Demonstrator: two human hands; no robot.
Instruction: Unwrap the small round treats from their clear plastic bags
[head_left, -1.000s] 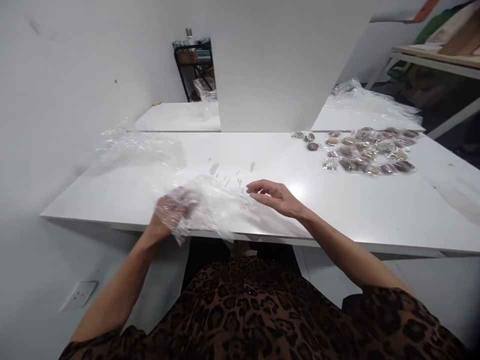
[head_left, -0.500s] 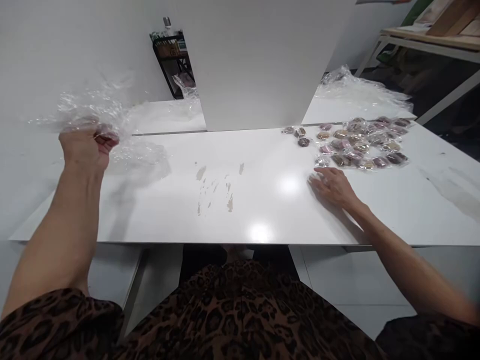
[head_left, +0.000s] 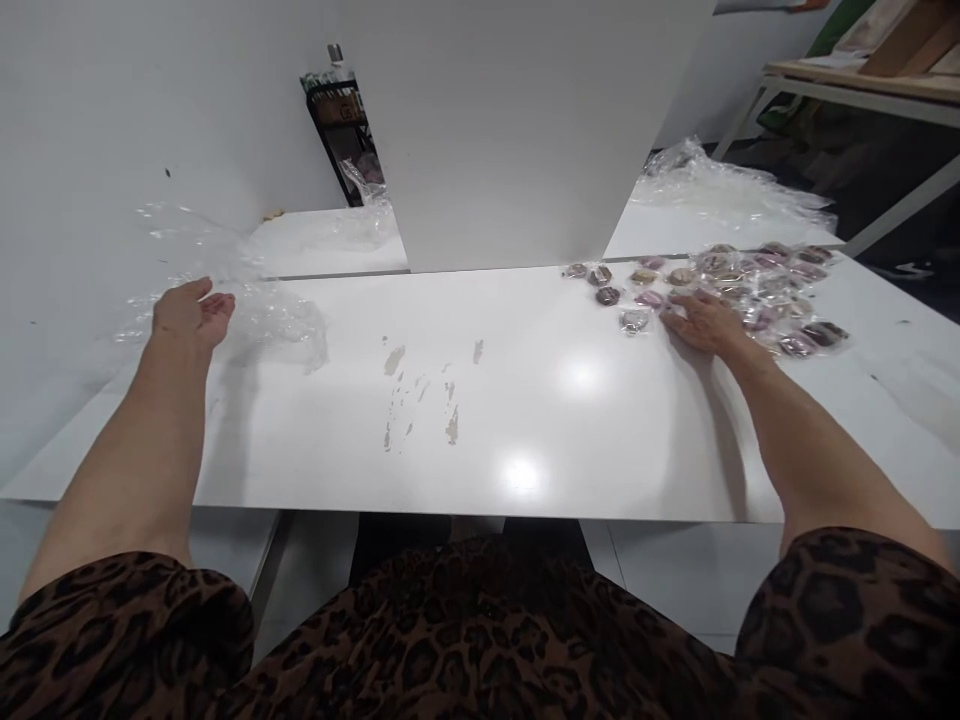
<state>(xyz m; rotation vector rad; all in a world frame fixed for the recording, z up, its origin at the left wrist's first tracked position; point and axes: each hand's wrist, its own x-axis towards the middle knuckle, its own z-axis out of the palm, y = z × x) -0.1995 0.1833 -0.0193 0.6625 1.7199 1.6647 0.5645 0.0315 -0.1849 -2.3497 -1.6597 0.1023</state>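
Note:
On the left, my left hand (head_left: 193, 312) is beside a heap of crumpled clear plastic film (head_left: 289, 318). Its thumb and fingers are loosely curved and apart, with nothing visible between them. Across the white table (head_left: 525, 400), my right hand (head_left: 705, 322) rests among small clear-wrapped packets (head_left: 772, 275) with brown, pink and tan contents. The fingers are stretched out at the left edge of the cluster, partly over some packets. One wrapped packet (head_left: 634, 320) lies apart, left of that hand, and several others lie behind it.
A tall white panel (head_left: 517, 130) rises behind the table. More clear plastic bags (head_left: 735, 190) are piled behind the packets. A dark shelf rack (head_left: 334, 110) stands at the back left, and a wood-topped table (head_left: 862, 85) at the back right.
My left hand has come down, and the film it was bunching has spread and sunk. My right hand has moved right and away from me onto the packets, leaving one packet lying apart.

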